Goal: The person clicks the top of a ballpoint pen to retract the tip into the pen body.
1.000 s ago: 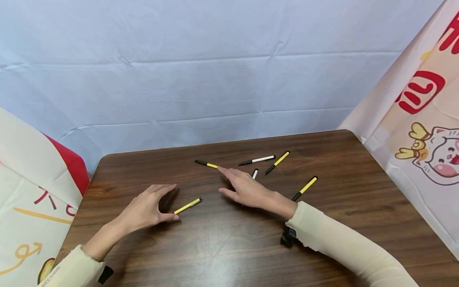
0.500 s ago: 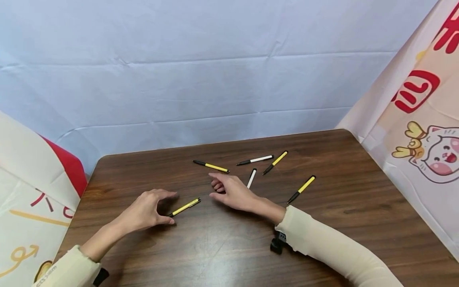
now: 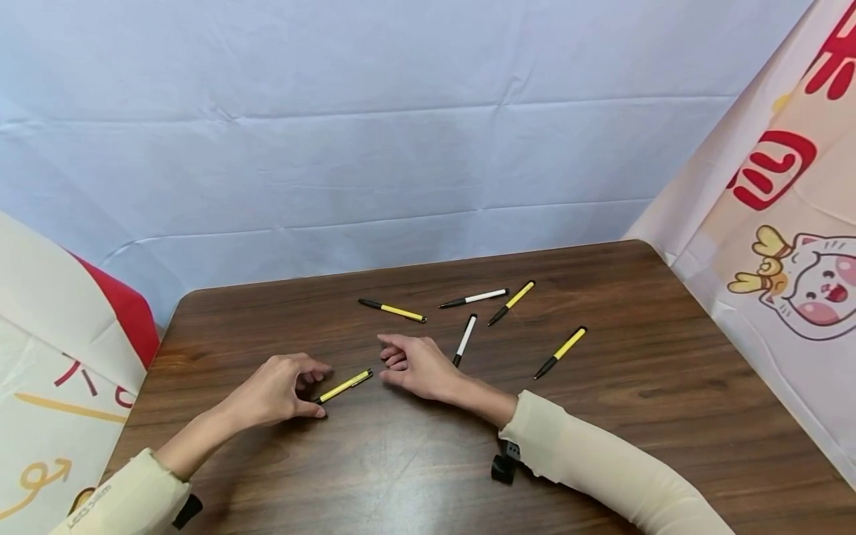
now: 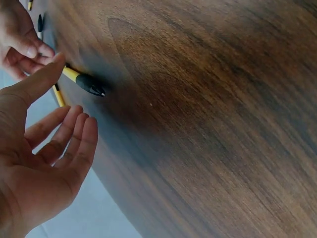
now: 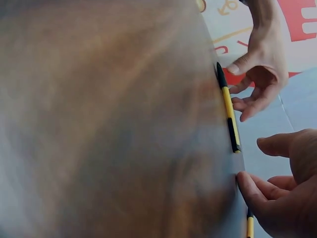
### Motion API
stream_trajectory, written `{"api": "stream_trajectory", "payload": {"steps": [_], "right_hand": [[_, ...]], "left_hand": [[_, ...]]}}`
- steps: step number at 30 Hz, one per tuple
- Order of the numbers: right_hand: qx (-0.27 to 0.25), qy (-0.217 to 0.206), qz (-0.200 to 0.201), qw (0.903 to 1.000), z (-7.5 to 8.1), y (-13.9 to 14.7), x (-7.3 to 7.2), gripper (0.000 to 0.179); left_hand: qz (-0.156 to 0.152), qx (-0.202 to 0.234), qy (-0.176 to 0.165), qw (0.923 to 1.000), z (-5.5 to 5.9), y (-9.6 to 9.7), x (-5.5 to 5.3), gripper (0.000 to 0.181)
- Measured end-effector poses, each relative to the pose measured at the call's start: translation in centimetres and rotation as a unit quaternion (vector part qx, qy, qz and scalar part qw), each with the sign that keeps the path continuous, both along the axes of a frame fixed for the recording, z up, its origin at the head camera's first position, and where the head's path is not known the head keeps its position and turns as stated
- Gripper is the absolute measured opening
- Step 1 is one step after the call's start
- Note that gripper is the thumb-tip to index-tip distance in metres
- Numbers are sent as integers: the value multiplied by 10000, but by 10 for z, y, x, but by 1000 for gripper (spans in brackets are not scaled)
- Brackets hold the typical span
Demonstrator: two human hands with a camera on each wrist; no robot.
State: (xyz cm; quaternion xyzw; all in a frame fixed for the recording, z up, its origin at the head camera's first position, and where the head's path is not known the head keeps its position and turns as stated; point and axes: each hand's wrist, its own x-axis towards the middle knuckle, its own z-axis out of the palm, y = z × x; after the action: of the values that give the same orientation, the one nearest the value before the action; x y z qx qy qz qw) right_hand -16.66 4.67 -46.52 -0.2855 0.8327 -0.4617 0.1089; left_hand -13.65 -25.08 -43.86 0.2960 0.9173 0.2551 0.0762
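A yellow pen point(image 3: 345, 386) with a black grip lies on the wooden table between the two hands. My left hand point(image 3: 276, 392) is around its black tip end, thumb and fingers spread apart with a gap to the pen; the left wrist view shows the black grip point(image 4: 90, 84) beyond the thumb. Just right of the pen's clip end is my right hand point(image 3: 423, 367), its fingers loosely bent and holding nothing. A white pen point(image 3: 466, 338) lies right behind the right hand, its black tip close to the hand. Another yellow pen point(image 3: 403, 311) lies farther back.
Toward the back right are a white pen point(image 3: 487, 296) and a yellow pen point(image 3: 513, 300), nearly touching. One more yellow pen point(image 3: 564, 349) lies to the right. Behind the table point(image 3: 642, 446) hangs a pale cloth point(image 3: 374, 148); printed cloths flank both sides.
My right hand has moved left and nearer, away from the back yellow pen, uncovering it and the white pen; its fingers have bent. The left hand has shifted slightly around the near pen's tip.
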Motion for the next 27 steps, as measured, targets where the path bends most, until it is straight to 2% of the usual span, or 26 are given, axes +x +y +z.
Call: {"api": "stream_trajectory", "payload": {"steps": [5, 18, 27], "right_hand": [[-23, 31, -174, 9998, -5, -7, 6, 59], [-195, -15, -333, 9993, -5, -16, 15, 55], [-277, -179, -438, 9985, -3, -20, 16, 51]], "left_hand": [[16, 58, -220, 9997, -1, 2, 0, 43], [136, -95, -149, 9998, -5, 4, 1, 30], [284, 40, -382, 9989, -8, 4, 2, 23]]}}
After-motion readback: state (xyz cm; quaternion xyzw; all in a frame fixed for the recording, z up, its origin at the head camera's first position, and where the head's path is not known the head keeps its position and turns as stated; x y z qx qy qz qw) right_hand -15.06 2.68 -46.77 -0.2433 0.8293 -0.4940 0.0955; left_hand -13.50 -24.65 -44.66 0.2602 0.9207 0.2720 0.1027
